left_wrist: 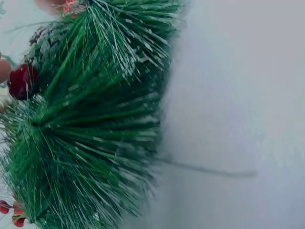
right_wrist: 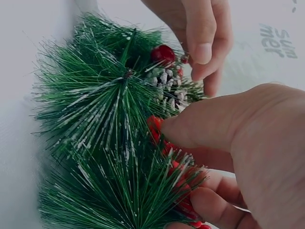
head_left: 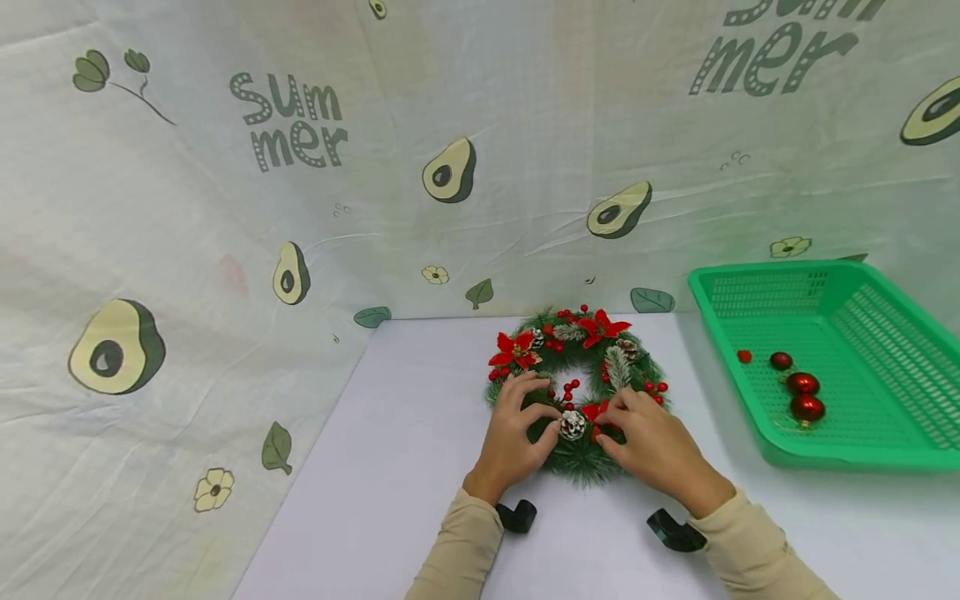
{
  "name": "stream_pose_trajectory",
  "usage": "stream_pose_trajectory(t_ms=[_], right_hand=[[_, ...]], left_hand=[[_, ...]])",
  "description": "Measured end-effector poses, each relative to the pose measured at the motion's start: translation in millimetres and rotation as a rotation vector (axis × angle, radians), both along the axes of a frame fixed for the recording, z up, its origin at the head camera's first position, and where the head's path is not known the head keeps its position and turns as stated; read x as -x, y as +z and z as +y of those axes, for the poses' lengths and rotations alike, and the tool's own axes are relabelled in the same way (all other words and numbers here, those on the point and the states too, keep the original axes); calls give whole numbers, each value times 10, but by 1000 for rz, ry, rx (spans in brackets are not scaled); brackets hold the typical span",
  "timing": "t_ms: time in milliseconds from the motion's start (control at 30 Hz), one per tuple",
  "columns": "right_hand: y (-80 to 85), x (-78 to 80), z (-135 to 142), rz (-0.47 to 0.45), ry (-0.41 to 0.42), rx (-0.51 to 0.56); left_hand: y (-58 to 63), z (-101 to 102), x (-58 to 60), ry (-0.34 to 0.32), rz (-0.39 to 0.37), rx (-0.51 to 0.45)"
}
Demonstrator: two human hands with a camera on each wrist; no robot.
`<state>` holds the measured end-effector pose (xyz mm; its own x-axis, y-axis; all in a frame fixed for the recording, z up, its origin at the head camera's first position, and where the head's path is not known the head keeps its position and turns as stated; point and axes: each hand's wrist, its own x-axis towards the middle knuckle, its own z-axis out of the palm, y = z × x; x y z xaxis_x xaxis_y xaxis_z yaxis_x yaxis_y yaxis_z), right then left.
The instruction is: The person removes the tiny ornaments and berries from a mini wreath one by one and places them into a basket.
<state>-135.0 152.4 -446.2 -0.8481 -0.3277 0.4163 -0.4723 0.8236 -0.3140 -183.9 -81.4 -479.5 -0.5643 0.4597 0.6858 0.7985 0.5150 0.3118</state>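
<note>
Lower centre: my right hand point(head_left: 651, 439) pinches red-petalled artificial flower point(head_left: 596, 411); white-tipped brown pinecone point(head_left: 573, 425) just left in frame, nearer my half-curled left hand point(head_left: 515, 429), whose hold I can't tell.

A pale table point(head_left: 397, 433) spreads out beneath the left hand point(head_left: 513, 433) and the right hand point(head_left: 648, 437). Beyond both hands, a whitish cloth point(head_left: 532, 100) rises like a wall along the table's far edge and carries on down past its side, left of the left hand. Faint creases cross it. The print shows avocados point(head_left: 449, 171), green leaves point(head_left: 277, 447), pale flowers point(head_left: 213, 489) and the word "summer" point(head_left: 300, 142), repeated high up beyond the right hand. The light is soft and fairly even.
</note>
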Motion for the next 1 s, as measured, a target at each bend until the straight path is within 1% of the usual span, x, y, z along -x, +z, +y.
stream_pose_trajectory(t_ms=[167, 400, 533, 667, 867, 1000], right_hand=[[-35, 6, -13, 49, -13, -17], [-44, 3, -19, 108, -18, -10], [-46, -3, -30, 112, -21, -38], [-47, -18, -36, 103, -17, -70], [-72, -11, -41, 150, -5, -98], [-81, -4, -43, 155, -11, -81]], left_hand=[[-21, -42, 24, 17, 8, -21], [-38, -84, 48, 26, -27, -30], [-64, -102, 53, 27, -42, -24], [-94, -125, 60, 33, -35, -27], [-116, -143, 68, 17, -47, -74], [-133, -152, 84, -8, -55, -87]])
